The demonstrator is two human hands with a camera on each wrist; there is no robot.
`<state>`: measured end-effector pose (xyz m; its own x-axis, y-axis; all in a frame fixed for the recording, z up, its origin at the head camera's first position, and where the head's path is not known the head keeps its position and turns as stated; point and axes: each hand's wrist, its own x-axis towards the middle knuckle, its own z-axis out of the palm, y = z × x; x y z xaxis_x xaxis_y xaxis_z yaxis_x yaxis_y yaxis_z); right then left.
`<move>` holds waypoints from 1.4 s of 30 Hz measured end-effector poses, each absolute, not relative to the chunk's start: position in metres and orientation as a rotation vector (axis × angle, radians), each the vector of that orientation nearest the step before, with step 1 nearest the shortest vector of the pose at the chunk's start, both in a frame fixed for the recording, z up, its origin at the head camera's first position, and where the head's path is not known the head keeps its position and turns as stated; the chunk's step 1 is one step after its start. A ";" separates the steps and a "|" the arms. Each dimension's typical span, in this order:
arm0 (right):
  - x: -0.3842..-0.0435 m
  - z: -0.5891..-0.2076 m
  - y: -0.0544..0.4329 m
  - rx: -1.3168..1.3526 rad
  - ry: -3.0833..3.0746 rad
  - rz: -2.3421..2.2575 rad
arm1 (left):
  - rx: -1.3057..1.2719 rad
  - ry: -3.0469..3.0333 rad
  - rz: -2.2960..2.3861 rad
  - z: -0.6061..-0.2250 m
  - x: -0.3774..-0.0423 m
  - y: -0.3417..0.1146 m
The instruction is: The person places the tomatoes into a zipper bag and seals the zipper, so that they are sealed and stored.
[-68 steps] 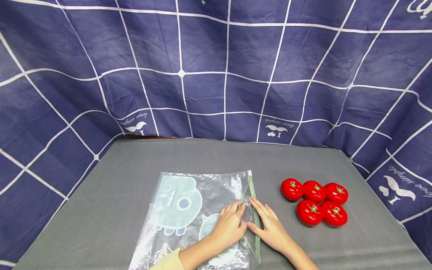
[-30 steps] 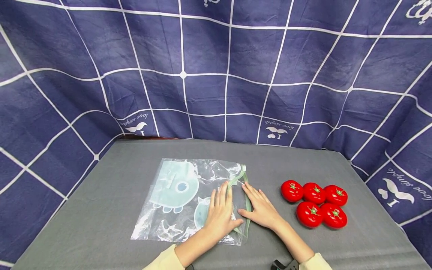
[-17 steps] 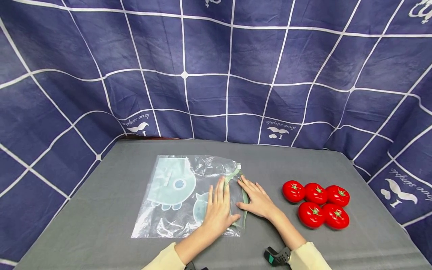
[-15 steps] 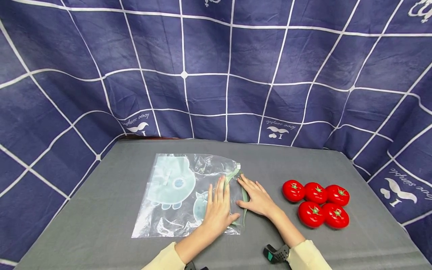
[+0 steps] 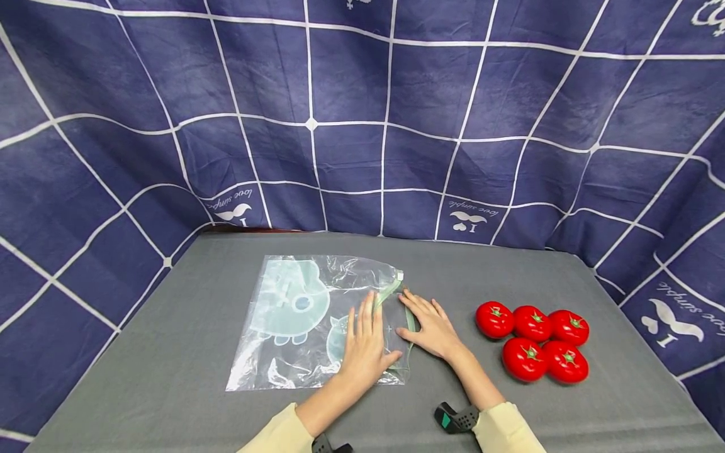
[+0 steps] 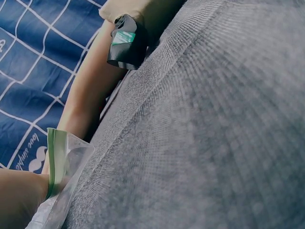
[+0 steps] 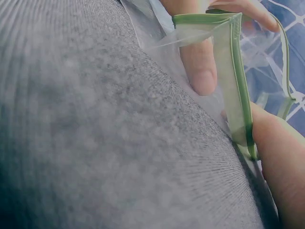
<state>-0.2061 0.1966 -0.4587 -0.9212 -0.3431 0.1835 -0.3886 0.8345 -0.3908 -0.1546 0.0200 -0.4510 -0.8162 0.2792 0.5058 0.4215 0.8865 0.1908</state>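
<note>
A clear zip bag (image 5: 317, 283) printed with pale blue cartoon animals lies flat on the table, its green-edged mouth facing right. My left hand (image 5: 364, 352) rests on the bag beside that mouth, its fingers straight. At the right edge of the mouth is my right hand (image 5: 433, 330), fingers extended and touching the plastic. In the right wrist view the green zip strip (image 7: 240, 81) stands raised, and the mouth gapes between the hands. A white slider (image 5: 399, 275) sits at the far end of the strip. The left wrist view shows the near corner of the bag (image 6: 71, 157).
Several red tomatoes (image 5: 525, 360) with green stems sit in a cluster to the right of my right hand. A grey cloth covers the table (image 5: 170, 340). Behind it hangs a blue checked curtain (image 5: 345, 151). Black bands (image 5: 455, 418) are on both wrists.
The bag has moved away from the front edge and slightly left, with both hands. My left fingers, bunched at the zip strip earlier, now lie straight, and the mouth has spread. The tomatoes have stayed put.
</note>
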 end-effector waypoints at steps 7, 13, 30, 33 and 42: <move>-0.205 -0.462 0.198 0.560 -2.878 0.694 | -0.533 -2.618 -0.517 -0.451 -0.155 0.020; -0.202 -0.460 0.199 0.544 -2.910 0.721 | -0.560 -2.620 -0.552 -0.453 -0.155 0.020; -0.202 -0.457 0.197 0.539 -2.922 0.747 | -0.587 -2.658 -0.608 -0.451 -0.155 0.019; -0.201 -0.456 0.197 0.536 -2.927 0.750 | -0.587 -2.647 -0.604 -0.451 -0.155 0.019; -0.199 -0.448 0.196 0.584 -2.956 0.732 | -0.578 -2.646 -0.574 -0.451 -0.154 0.020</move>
<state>-0.1989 0.1962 -0.4483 -0.9283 -0.3492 0.1275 -0.3684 0.8177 -0.4424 -0.1542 0.0199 -0.4513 -0.8469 0.3098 0.4322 0.4611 0.8327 0.3066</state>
